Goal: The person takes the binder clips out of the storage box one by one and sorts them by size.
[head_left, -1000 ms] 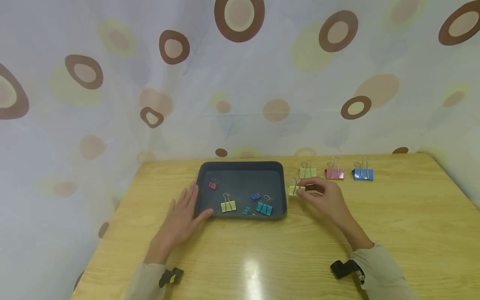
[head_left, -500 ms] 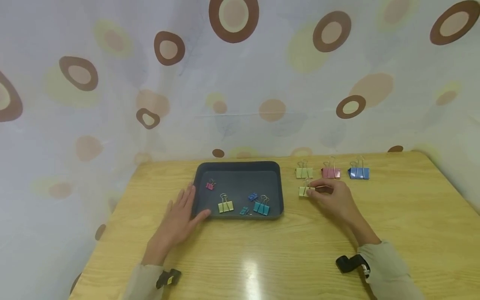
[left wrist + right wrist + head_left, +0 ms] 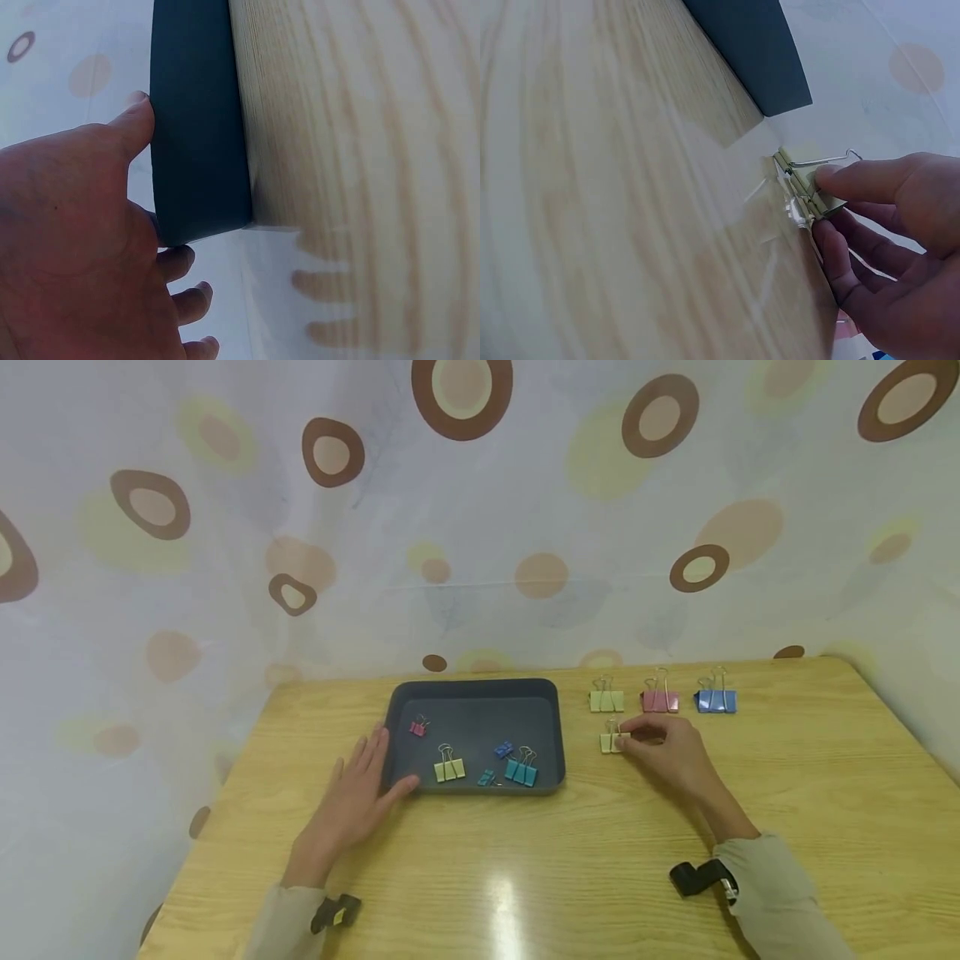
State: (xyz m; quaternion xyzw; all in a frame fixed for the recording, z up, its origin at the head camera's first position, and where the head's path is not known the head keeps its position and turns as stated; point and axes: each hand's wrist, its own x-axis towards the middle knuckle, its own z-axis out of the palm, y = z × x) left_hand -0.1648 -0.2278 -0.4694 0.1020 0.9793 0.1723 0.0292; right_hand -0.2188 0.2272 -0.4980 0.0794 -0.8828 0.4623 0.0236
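Observation:
My right hand (image 3: 673, 758) pinches a pale yellow binder clip (image 3: 608, 743) between thumb and fingers, right of the dark tray (image 3: 472, 714). In the right wrist view the clip (image 3: 801, 181) is at the wooden tabletop, a wire handle sticking up. My left hand (image 3: 351, 802) rests along the tray's left side, fingers extended and thumb at the front rim. Inside the tray lie a yellow binder clip (image 3: 449, 770), a teal binder clip (image 3: 521, 772), and small pink (image 3: 417, 728), blue (image 3: 504, 749) and teal (image 3: 486, 778) binder clips.
Behind my right hand stands a row of larger binder clips: light green (image 3: 606, 702), pink (image 3: 660, 702) and blue (image 3: 716, 701). The wooden table (image 3: 585, 877) meets a patterned cloth (image 3: 480, 610) along its back edge.
My right hand has carried the yellow binder clip rightward from beside the tray to a place in front of the light green one. The left hand has stayed at the tray.

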